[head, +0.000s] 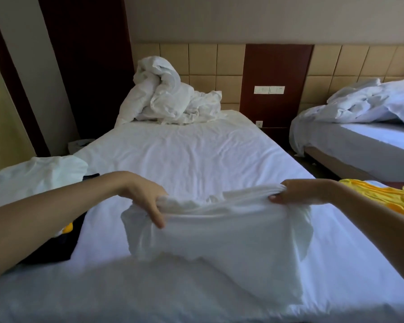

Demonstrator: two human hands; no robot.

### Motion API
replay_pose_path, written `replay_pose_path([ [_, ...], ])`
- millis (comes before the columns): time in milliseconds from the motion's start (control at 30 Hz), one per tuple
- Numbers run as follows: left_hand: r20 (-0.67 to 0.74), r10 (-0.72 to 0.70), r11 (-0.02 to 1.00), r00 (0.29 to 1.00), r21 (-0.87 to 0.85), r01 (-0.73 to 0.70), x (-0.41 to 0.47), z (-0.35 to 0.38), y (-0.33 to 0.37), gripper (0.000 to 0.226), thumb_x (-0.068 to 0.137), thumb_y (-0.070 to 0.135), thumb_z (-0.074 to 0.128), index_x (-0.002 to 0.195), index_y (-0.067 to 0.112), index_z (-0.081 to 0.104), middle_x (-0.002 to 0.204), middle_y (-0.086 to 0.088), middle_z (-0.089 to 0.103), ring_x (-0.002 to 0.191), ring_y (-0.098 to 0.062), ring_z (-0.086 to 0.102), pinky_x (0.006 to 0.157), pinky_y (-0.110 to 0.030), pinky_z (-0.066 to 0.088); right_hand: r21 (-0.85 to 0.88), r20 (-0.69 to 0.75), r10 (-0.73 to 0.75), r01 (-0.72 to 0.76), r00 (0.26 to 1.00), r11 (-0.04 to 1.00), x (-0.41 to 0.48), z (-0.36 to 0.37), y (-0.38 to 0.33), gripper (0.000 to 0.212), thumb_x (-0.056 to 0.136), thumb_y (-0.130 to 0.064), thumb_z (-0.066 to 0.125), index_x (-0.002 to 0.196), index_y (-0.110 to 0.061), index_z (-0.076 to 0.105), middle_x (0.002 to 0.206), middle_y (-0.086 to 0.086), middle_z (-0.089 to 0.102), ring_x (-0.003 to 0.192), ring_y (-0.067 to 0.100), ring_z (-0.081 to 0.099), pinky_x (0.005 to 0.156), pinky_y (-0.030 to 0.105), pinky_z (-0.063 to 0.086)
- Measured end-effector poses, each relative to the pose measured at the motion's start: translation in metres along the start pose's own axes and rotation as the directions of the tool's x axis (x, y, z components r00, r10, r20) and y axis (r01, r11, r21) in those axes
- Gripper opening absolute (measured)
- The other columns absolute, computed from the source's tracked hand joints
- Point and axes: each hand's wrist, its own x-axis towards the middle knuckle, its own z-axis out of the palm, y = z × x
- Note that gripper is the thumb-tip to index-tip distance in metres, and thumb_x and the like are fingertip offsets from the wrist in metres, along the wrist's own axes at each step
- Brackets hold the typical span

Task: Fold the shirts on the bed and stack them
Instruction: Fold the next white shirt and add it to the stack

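Observation:
A white shirt [219, 241] hangs over the near part of the bed [191, 155], held up by its gathered top edge. My left hand [147, 197] grips the left end of that edge, and my right hand [296, 191] pinches the right end. The lower part of the shirt drapes toward me and looks blurred. Another white shirt [37, 176] lies at the left side of the bed. Under my left forearm lies a dark garment [56, 248] with a yellow patch. A yellow shirt [383, 197] lies at the right edge.
A crumpled white duvet [166, 96] is heaped at the head of the bed against the padded headboard. A second bed [369, 141] with rumpled bedding stands to the right across a narrow gap. A dark wooden panel with switches [269, 90] is on the wall between the beds.

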Motion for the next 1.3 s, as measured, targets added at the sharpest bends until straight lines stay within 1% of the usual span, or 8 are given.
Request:
replay_pose_path([
  [267,-0.466,-0.016,0.858,0.885,0.447,0.252,0.087,-0.091,0.007,0.019,0.081,0.024,0.067,0.096,0.017,0.059,0.088,0.002,0.056,0.082,-0.017,0.054,0.063,-0.026,0.040,-0.450,-0.251,-0.051,-0.070,0.967,0.890,0.090,-0.042,-0.006,0.038,0.079,-0.033,0.073,0.106,-0.011,0.059,0.101,0.001,0.059,0.092,0.018,0.055,0.063,0.016,0.039],
  [533,-0.979,0.174,0.806,0.104,0.203,0.555,0.056,-0.257,0.039,0.033,0.094,0.031,0.046,0.123,0.017,0.052,0.112,-0.012,0.060,0.097,-0.032,0.059,0.064,-0.030,0.036,-0.507,-0.825,-0.395,-0.223,0.404,0.832,0.140,-0.179,-0.089,0.017,0.091,-0.029,0.056,0.100,-0.014,0.058,0.101,0.007,0.067,0.096,0.027,0.061,0.083,0.036,0.037],
  [700,-0.901,0.413,0.750,-0.133,0.254,0.611,0.016,-0.263,0.052,0.013,0.088,0.003,0.054,0.101,0.005,0.057,0.090,-0.017,0.062,0.083,-0.036,0.061,0.058,-0.033,0.036,-0.574,-0.819,-0.549,-0.239,0.166,0.783,0.125,-0.201,-0.111,0.008,0.091,-0.016,0.055,0.094,-0.009,0.056,0.091,0.009,0.064,0.085,0.029,0.061,0.080,0.036,0.032],
  [933,-0.883,0.467,0.753,0.043,0.423,0.504,0.037,-0.172,0.010,0.030,0.070,0.001,0.071,0.098,0.005,0.063,0.081,-0.017,0.064,0.068,-0.036,0.063,0.052,-0.035,0.049,-0.809,-0.569,-0.806,-0.285,0.165,0.513,0.111,-0.141,-0.051,0.017,0.056,0.007,0.059,0.061,-0.009,0.053,0.049,0.006,0.052,0.039,0.024,0.053,0.052,0.031,0.042],
  [1067,-0.848,0.118,0.820,0.517,0.377,0.430,0.093,-0.074,-0.026,0.038,0.089,0.038,0.054,0.125,0.028,0.050,0.125,0.001,0.057,0.113,-0.023,0.057,0.082,-0.029,0.046,-0.840,-0.405,-0.532,-0.072,0.744,0.539,0.116,-0.051,0.016,0.017,0.086,-0.023,0.058,0.099,-0.013,0.060,0.096,0.007,0.067,0.086,0.022,0.067,0.082,0.038,0.043],
  [1133,-0.775,0.030,0.882,0.631,0.318,0.349,0.121,-0.017,-0.047,0.039,0.087,0.047,0.054,0.123,0.033,0.051,0.126,0.005,0.058,0.115,-0.019,0.057,0.086,-0.025,0.044,-0.599,-0.204,-0.064,-0.073,0.977,0.797,0.105,0.009,0.049,0.087,0.072,-0.081,0.044,0.134,-0.020,0.043,0.135,-0.001,0.050,0.125,0.015,0.046,0.107,0.034,0.026],
  [1200,-0.808,0.078,0.929,0.584,0.271,0.251,0.143,0.039,-0.064,0.035,0.083,0.044,0.049,0.116,0.032,0.051,0.112,0.006,0.064,0.099,-0.018,0.065,0.082,-0.025,0.042,-0.447,-0.153,-0.037,-0.036,0.987,0.894,0.100,0.062,0.077,0.141,0.026,-0.105,0.010,0.144,-0.030,0.028,0.147,-0.011,0.032,0.137,0.013,0.026,0.113,0.028,0.008],
  [1300,-0.901,0.123,0.987,0.416,0.154,0.040,0.159,0.089,-0.085,0.048,0.057,0.037,0.042,0.104,0.028,0.048,0.084,0.004,0.068,0.076,-0.015,0.060,0.067,-0.023,0.037,-0.371,-0.426,-0.159,-0.012,0.890,0.928,0.090,0.103,0.097,0.119,0.039,-0.094,0.014,0.139,-0.035,0.037,0.144,-0.014,0.037,0.138,0.012,0.024,0.107,0.020,0.009],
])
